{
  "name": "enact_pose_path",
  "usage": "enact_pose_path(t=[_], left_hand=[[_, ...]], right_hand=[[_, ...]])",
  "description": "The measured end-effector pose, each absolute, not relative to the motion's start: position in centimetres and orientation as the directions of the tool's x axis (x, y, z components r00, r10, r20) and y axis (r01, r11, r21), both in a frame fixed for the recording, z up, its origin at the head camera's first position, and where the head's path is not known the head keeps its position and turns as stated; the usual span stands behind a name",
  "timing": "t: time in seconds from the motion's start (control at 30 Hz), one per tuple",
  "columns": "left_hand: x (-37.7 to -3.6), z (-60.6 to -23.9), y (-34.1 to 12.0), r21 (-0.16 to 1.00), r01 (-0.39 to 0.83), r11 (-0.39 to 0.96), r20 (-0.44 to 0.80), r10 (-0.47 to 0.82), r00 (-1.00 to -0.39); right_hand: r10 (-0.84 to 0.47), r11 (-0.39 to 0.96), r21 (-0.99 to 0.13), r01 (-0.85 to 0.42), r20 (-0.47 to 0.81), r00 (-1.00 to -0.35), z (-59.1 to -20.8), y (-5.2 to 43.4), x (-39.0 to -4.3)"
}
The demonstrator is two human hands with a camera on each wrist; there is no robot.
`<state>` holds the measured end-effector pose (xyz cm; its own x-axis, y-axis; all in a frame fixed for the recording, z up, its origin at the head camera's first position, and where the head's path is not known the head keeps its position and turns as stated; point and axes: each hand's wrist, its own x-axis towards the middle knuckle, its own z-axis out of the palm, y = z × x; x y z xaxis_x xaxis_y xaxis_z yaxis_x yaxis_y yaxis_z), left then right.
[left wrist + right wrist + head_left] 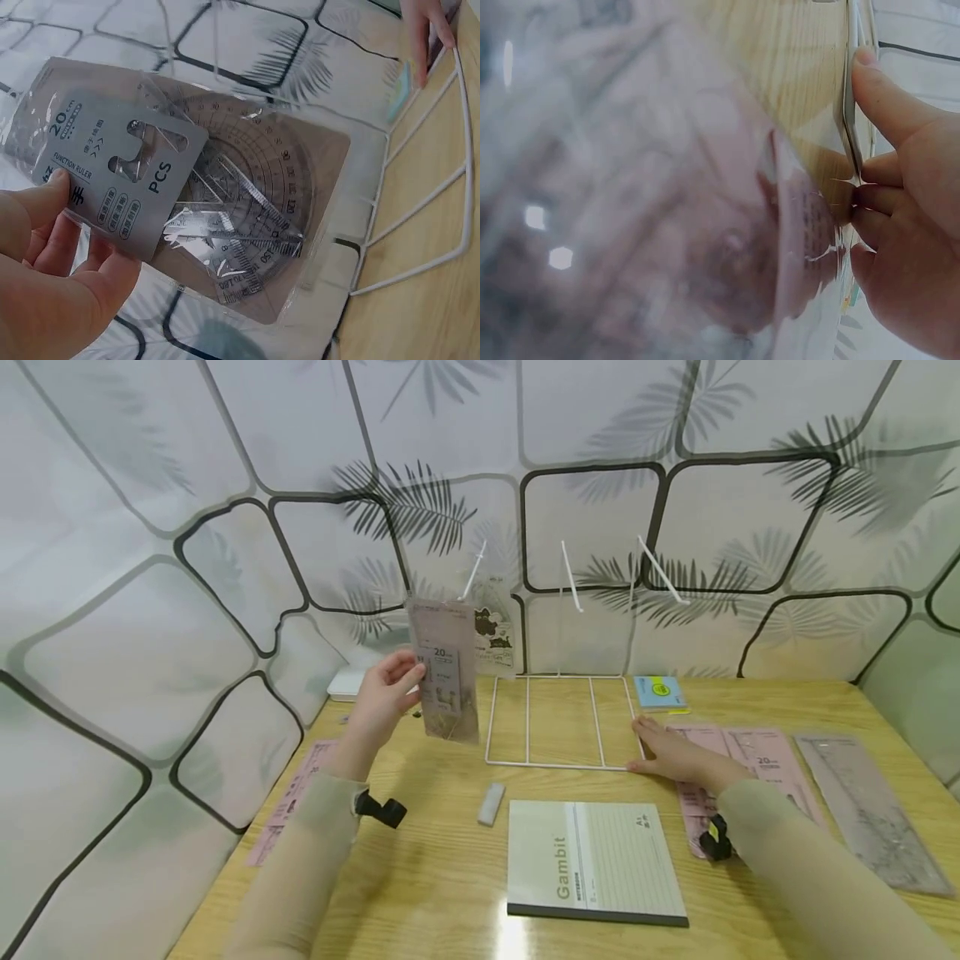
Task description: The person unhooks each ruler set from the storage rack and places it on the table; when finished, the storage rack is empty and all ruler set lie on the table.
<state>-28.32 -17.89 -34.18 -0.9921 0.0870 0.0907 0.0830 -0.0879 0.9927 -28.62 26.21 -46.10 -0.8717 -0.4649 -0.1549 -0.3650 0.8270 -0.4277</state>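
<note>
Wooden desk, leaf-print panels behind — I have a ruler pack raised and a wire rack steadied.

My left hand point(384, 697) pinches the ruler pack point(446, 670) between thumb and curled fingers, holding it upright above the desk point(420, 860), its protractor showing through the clear sleeve. Right of it, my right hand point(671, 753) lies flat, fingers straight, thumb pressed on the near right corner of the white wire rack point(558, 720). Under that wrist lie more pink ruler packs point(757, 760); a blue sticky-note pad point(658, 692) sits just beyond the fingers. Nearer me — a Gambit notebook point(592, 860) and a white eraser point(491, 802).
</note>
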Motion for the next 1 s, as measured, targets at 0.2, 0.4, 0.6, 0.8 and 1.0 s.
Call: enact_pose_path(t=[0.2, 0.4, 0.6, 0.8, 1.0], left_hand=[[-26.1, -34.0, -20.8, 0.994, 0.044, -0.105, 0.052, 0.077, -0.996], [-24.4, -35.7, -24.3, 0.993, -0.100, 0.066, -0.102, 0.025, -0.995], [-23.4, -38.6, -26.6, 0.956, -0.211, 0.203, -0.208, -0.034, -0.978], [-23.0, -41.4, -27.4, 0.856, -0.214, 0.471, -0.163, -0.147, -0.976], [-22.6, -43.1, -27.9, 0.732, -0.270, 0.626, -0.192, -0.191, -0.963]], right_hand=[[-0.470, 0.830, -0.415, -0.373, -0.159, -0.868, -46.0, 26.3, -28.7], [-0.479, 0.829, -0.408, -0.382, -0.168, -0.862, -45.6, 26.2, -28.7], [-0.480, 0.829, -0.415, -0.375, -0.183, -0.858, -45.6, 26.2, -28.7], [-0.476, 0.831, -0.412, -0.374, -0.176, -0.862, -45.3, 26.2, -28.6], [-0.478, 0.829, -0.412, -0.379, -0.170, -0.861, -45.4, 26.1, -28.6]])
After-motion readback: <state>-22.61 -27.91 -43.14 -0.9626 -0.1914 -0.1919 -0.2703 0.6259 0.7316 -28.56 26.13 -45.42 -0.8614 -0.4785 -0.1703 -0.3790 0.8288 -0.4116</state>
